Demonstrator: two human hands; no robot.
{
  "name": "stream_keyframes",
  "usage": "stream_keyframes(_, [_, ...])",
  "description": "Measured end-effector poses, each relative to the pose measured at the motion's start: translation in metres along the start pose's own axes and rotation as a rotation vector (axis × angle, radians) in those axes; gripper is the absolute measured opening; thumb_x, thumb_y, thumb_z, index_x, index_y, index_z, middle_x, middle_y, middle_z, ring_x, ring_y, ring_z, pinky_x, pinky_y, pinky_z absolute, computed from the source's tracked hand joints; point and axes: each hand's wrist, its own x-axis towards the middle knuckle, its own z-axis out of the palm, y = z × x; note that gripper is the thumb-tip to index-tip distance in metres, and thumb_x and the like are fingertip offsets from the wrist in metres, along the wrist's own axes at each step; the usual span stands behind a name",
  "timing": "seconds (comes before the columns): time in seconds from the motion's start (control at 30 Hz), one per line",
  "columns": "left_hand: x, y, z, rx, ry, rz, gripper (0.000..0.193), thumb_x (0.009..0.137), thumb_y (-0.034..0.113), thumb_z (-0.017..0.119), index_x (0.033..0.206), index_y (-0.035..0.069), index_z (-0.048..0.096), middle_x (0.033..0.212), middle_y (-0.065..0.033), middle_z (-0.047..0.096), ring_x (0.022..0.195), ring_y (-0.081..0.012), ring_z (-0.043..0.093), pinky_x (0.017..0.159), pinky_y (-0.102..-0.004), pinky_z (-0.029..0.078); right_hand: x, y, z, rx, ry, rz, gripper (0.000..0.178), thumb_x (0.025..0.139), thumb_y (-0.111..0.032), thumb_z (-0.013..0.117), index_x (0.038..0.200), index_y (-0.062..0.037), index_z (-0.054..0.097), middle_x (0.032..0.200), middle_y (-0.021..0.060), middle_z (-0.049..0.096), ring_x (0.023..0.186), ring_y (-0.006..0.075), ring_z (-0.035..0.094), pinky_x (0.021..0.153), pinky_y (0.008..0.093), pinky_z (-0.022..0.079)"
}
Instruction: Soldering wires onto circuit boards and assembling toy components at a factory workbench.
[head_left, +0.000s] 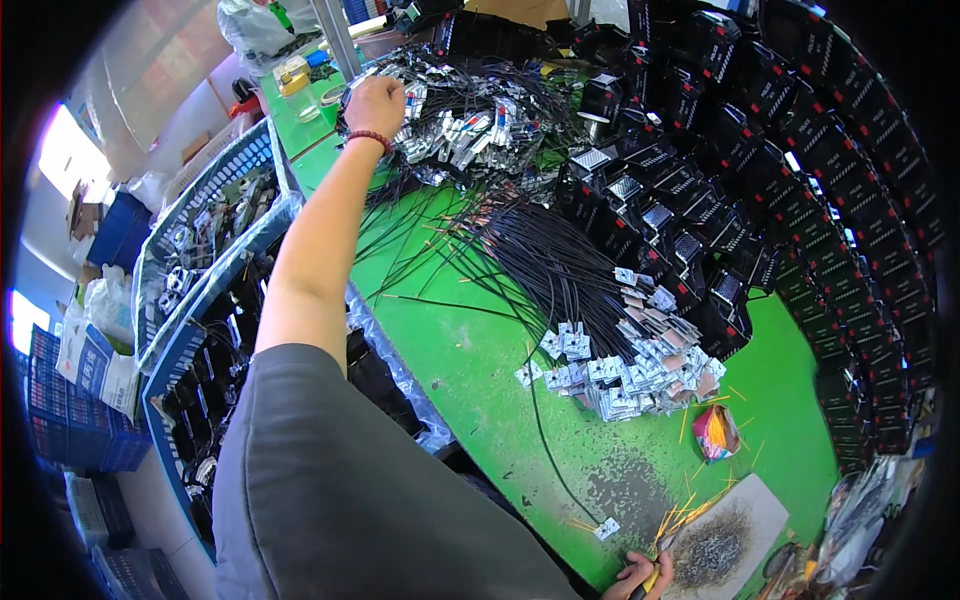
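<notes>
My left arm stretches far across the green table, a red bead bracelet at its wrist. My left hand (376,106) is curled closed at the left edge of a heap of small metal-and-plastic parts with black wires (470,125); its fingertips are hidden. At the bottom edge, my right hand (638,577) grips pliers (652,580) with a yellow and black handle, partly cut off by the frame. Beside them lies a grey board (765,515) covered in dark scraps. A single small metal plate (607,528) on a black wire rests just left of that hand.
A bundle of black cables with metal plates (640,370) covers the middle of the green table (470,360). Thin yellow sticks lie around a pink packet (715,435). Stacked black boxes (840,250) wall the right side. Blue crates of parts (205,245) stand left.
</notes>
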Motion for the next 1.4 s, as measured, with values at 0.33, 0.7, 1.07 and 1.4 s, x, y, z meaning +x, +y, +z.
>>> stream_keyframes(0.33, [-0.045,0.152,0.057,0.251,-0.368,0.864,0.014,0.079,0.023,0.063,0.090,0.014,0.065,0.095,-0.0032,0.061,0.097,-0.0218,0.057,0.074,-0.0379,0.047,0.000,-0.016,0.004,-0.157,0.015,-0.034,0.041,0.099,-0.032,0.046,0.114,0.0048,0.055,0.066,0.0040,0.055,0.060,0.0138,0.051,0.060,0.0263,0.042])
stream_keyframes(0.7, [0.002,0.147,-0.064,0.072,-0.587,0.455,0.023,0.081,0.016,0.060,0.103,0.010,0.065,0.094,-0.0176,0.068,0.092,-0.0375,0.064,0.080,-0.0466,0.051,0.002,0.010,0.006,0.106,0.063,-0.072,0.033,0.098,-0.022,0.048,0.124,-0.0017,0.045,0.079,0.0115,0.064,0.052,0.0061,0.043,0.048,0.0189,0.035])
stream_keyframes(1.07, [-0.087,0.323,-0.264,-1.096,-1.035,0.917,0.020,0.079,-0.001,0.060,0.098,-0.002,0.065,0.083,-0.0075,0.060,0.074,-0.0188,0.056,0.067,-0.0293,0.044,0.054,-0.083,-0.025,0.305,0.172,-0.650,0.021,0.095,-0.014,0.053,0.110,-0.0032,0.045,0.090,0.0190,0.066,0.073,0.0230,0.065,0.065,0.0336,0.054])
stream_keyframes(1.4, [-0.225,0.424,-0.283,-1.454,-0.992,1.088,0.013,0.079,-0.005,0.058,0.091,-0.003,0.063,0.078,-0.0102,0.052,0.071,-0.0206,0.050,0.062,-0.0288,0.037,0.045,-0.114,-0.050,0.530,0.268,-0.473,0.027,0.086,-0.004,0.065,0.108,-0.0074,0.050,0.076,0.0021,0.057,0.069,0.0100,0.058,0.062,0.0263,0.046])
